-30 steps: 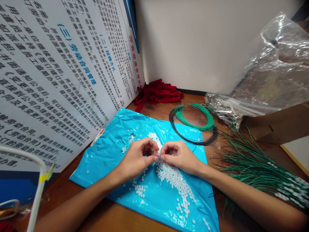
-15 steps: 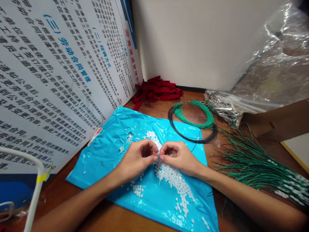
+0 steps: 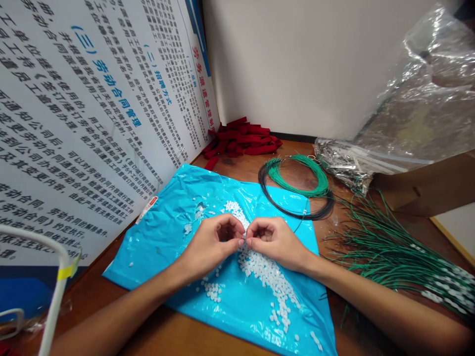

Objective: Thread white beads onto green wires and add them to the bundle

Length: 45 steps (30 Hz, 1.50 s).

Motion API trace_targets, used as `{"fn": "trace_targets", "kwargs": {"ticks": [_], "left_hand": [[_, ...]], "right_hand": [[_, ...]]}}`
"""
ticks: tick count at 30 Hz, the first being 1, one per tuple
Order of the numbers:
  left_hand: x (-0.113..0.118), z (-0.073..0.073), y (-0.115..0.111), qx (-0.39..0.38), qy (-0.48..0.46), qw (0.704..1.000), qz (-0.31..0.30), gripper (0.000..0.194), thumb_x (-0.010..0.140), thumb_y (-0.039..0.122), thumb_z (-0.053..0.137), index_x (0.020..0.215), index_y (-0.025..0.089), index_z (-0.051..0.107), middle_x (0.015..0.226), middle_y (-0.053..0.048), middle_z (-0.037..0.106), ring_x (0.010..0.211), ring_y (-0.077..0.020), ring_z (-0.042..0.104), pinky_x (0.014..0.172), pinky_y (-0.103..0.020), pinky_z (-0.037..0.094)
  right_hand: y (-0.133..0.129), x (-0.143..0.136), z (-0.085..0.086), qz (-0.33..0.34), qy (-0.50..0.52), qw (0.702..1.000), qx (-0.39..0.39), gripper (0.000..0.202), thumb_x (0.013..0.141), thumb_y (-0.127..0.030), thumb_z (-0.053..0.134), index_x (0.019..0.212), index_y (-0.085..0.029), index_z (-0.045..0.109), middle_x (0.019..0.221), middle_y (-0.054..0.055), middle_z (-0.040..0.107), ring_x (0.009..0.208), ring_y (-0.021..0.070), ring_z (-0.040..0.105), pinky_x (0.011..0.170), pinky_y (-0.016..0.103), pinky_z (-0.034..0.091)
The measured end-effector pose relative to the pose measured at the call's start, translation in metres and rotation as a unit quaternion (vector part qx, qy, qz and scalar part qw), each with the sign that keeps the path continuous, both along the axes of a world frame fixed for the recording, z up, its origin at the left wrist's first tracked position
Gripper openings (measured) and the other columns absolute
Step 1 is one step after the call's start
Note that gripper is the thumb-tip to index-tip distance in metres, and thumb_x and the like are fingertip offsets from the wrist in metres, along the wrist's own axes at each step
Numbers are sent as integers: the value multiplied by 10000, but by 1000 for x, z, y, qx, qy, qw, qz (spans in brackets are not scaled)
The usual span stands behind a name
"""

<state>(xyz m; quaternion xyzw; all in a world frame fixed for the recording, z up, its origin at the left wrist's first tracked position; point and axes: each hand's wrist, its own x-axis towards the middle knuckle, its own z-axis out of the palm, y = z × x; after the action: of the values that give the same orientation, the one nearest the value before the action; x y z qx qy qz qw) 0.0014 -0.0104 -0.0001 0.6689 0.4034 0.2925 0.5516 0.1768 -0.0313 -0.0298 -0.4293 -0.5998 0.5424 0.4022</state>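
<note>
My left hand (image 3: 216,243) and my right hand (image 3: 275,242) meet fingertip to fingertip, thumb and forefinger of each pinched together. Whatever lies between those fingertips is too small to make out. Beneath them, small white beads (image 3: 270,277) spread in a long heap on a blue plastic bag (image 3: 159,247). A smaller group of white beads (image 3: 212,291) lies below my left wrist. Beyond my right hand are a coil of black cord (image 3: 315,215) and a coil of green cord (image 3: 319,180).
Bundled green cords with white beads (image 3: 389,267) lie at the right. Red strips (image 3: 245,138) are piled at the back, near a clear bag of metal parts (image 3: 345,163) and a cardboard box (image 3: 419,190). A printed board (image 3: 111,123) stands left, with a white bent tube (image 3: 55,277) before it.
Both hands keep almost the same place and the same pinch. The view has shifted very slightly; nothing else visibly moves.
</note>
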Motion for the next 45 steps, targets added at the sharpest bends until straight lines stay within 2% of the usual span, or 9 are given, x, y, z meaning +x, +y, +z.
{"fn": "trace_targets", "kwargs": {"ticks": [7,17,19,24,26,29,35,42,45], "left_hand": [[1,2,0,3,11,1000,15,53,701,91,611,739,128,618,729,-28,638,666,-126,575,599,-227,460],[2,1,-4,34,12,998,55,40,696,92,618,706,130,613,695,-13,621,635,-114,559,568,-213,448],[2,1,-5,39,8,997,63,46,698,85,614,698,130,608,691,-12,620,642,-115,564,576,-214,452],[3,0,-7,56,3,995,80,47,713,101,610,681,132,596,695,-17,628,662,-122,585,613,-222,467],[3,-1,-8,59,2,995,85,53,721,111,609,679,135,586,701,-21,633,676,-130,597,627,-231,476],[3,-1,-8,60,-3,994,92,69,725,111,606,679,141,565,713,-26,641,686,-137,610,636,-239,485],[3,-2,-9,79,-10,992,95,106,735,109,608,671,147,533,720,-26,644,687,-134,619,638,-235,489],[1,-6,-6,120,43,990,58,19,764,119,594,754,132,601,745,-24,642,703,-135,612,650,-239,485],[-2,0,-1,156,81,984,25,81,763,78,562,782,136,616,764,-18,649,704,-127,606,641,-232,473]], "right_hand": [[0,0,0,3,-6,1000,-2,48,696,-96,590,703,-141,605,619,-19,550,558,85,457,503,207,343],[-2,-1,-1,-24,-36,999,12,51,750,-184,612,732,-143,635,639,-1,584,559,96,486,490,210,359],[-3,-2,1,-32,-67,997,34,61,760,-176,601,735,-142,645,645,3,600,560,98,495,493,211,362],[-7,-3,10,-55,-162,972,160,108,786,-136,571,738,-148,667,662,6,618,579,100,515,524,217,376],[-7,-4,11,-65,-172,968,173,113,789,-132,566,739,-150,666,666,6,617,585,104,521,525,218,381],[-7,-6,11,-74,-169,970,157,111,781,-123,565,738,-153,663,660,2,617,588,106,523,527,219,382],[-5,-6,5,-70,-112,989,70,107,794,-168,557,754,-150,655,692,13,639,611,117,541,532,222,399],[-4,-4,-1,-65,-82,993,53,86,778,-181,579,742,-147,648,679,13,622,595,111,521,536,223,396],[-4,-3,-2,-57,-71,995,38,72,765,-165,583,735,-142,644,656,7,606,587,105,511,522,215,383]]}}
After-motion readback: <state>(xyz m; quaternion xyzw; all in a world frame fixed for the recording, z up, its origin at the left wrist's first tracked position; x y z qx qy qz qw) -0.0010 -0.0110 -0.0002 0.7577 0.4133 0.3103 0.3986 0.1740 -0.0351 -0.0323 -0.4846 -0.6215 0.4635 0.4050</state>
